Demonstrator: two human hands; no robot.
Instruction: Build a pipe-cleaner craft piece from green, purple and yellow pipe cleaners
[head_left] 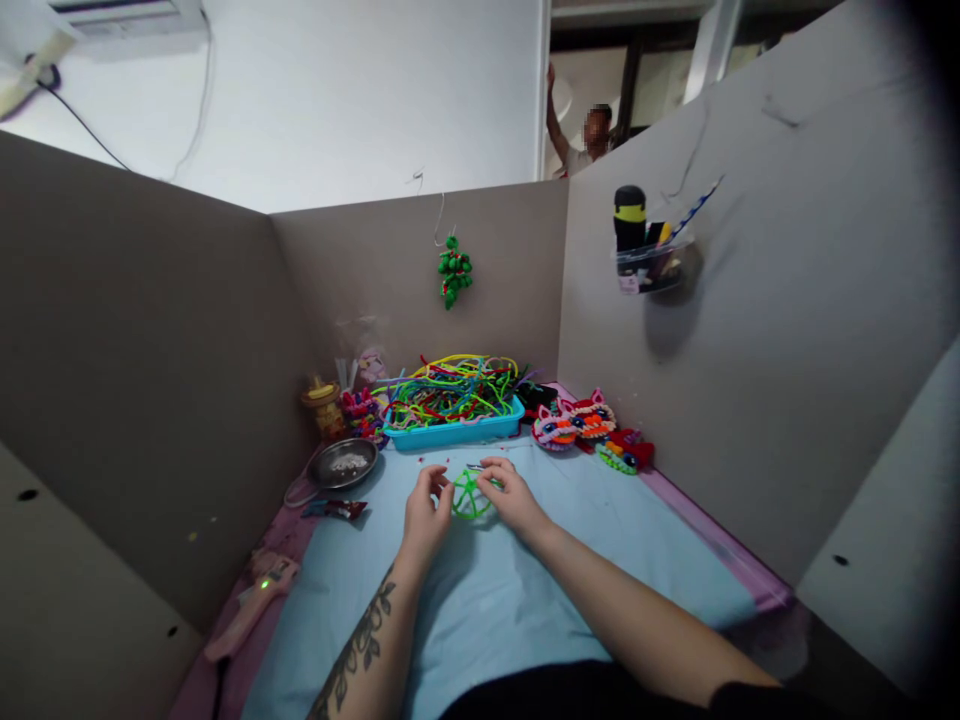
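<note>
We take this for a craft workshop: grey partitions (360,260) enclose our cloth-covered desk (495,600). From its middle, pipe cleaners (457,390) heap a blue tray (457,432) at twelve o'clock, fuzzy animal-faced pieces (555,430) sit at two, a pink glue gun (251,612) at eight.

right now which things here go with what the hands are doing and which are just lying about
Likely with the job:
- green spoked ring, held between left hand and right hand
- similar-looking pipe cleaners in the blue tray
- perhaps the pink glue-gun-like tool, light on

Seemingly just about:
- lidded brown cup
- small packet
- hanging green bunch
</note>
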